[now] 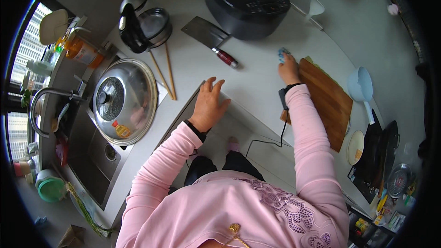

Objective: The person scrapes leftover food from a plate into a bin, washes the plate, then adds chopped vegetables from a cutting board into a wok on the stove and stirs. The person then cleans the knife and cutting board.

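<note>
My right hand [288, 68] presses a crumpled blue-and-white cloth [283, 55] on the white countertop [256, 86], just left of a wooden cutting board [324, 100]. Nothing is in my left hand [209, 105]; its fingers are spread above the counter's front edge. Ahead of that hand lies a cleaver [206, 32] with a red handle, its blade near a black rice cooker [246, 3]. Two wooden chopsticks [165, 72] extend from under a small metal pot [155, 27] at the upper left.
A large domed steel lid [125, 101] rests over the sink [93, 158] at left, near the curved faucet [51, 91]. On the right are a light-blue ladle [360, 84], a plate [356, 147] and a dark pan [390, 148]. A thin black cable [263, 141] hangs from my right wrist.
</note>
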